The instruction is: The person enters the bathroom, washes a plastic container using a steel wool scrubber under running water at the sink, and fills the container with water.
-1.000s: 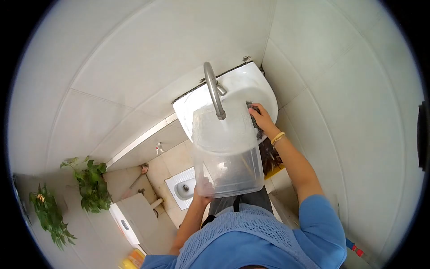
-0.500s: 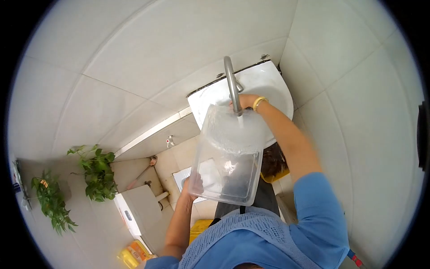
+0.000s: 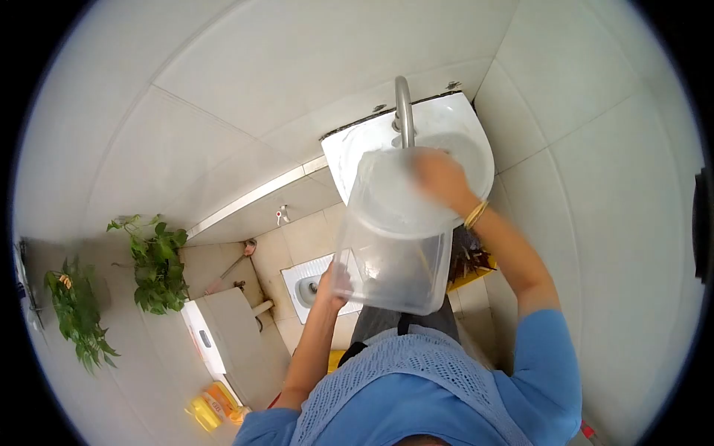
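A clear plastic container (image 3: 394, 253) is tilted over the front of the white sink (image 3: 357, 154), its far end below the curved metal faucet (image 3: 404, 111). My left hand (image 3: 336, 288) grips the near left edge of the container. Over the container's far right part is my right hand (image 3: 440, 178), smeared by motion, with a yellow band on the wrist. Its fingertips are blurred, and whatever they hold cannot be made out.
A squat toilet (image 3: 301, 288) lies in the floor at left of my legs. Green plants (image 3: 158, 267) hang on the left wall above a white cabinet (image 3: 238, 334). A yellow bottle (image 3: 212, 406) is at lower left, and a yellow-edged bin (image 3: 470, 262) stands under the sink.
My right hand has gone from the sink's right side, past the faucet, to above the container. The dark pad seen earlier no longer shows. The view has shifted, with the container still in my left hand.
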Action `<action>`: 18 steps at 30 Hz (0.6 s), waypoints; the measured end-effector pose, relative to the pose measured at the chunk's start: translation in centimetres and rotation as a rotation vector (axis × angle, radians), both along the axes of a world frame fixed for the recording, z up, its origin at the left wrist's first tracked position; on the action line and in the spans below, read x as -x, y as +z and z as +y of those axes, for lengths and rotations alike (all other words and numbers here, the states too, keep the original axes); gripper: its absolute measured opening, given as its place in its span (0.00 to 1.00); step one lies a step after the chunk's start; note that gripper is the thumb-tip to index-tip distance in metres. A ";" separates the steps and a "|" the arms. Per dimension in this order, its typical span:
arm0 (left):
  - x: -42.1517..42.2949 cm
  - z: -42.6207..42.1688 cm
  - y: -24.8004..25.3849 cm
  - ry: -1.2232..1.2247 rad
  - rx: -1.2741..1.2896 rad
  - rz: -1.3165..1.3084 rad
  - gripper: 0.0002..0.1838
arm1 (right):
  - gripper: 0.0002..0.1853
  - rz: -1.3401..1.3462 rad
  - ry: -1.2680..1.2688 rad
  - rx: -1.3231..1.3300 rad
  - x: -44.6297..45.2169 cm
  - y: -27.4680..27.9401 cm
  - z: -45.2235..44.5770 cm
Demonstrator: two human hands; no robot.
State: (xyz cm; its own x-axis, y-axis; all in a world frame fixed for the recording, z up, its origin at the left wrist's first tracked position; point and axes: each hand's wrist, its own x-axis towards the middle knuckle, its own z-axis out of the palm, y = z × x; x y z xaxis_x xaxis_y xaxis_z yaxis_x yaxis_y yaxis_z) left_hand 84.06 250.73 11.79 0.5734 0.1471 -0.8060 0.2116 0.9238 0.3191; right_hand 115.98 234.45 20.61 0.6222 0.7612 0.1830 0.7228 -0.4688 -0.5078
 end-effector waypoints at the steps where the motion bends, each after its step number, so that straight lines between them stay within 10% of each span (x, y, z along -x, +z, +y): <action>1: -1.6 -0.7 1.3 0.001 0.005 -0.002 0.18 | 0.16 -0.075 0.045 0.023 1.8 0.0 0.3; 10: -5.1 -2.2 2.9 0.054 -0.023 -0.169 0.24 | 0.14 -0.020 0.448 -0.171 11.3 7.3 -2.3; 18: -3.9 -1.6 5.7 -0.011 -0.042 -0.052 0.20 | 0.16 0.000 -0.168 0.045 -2.3 0.3 -2.6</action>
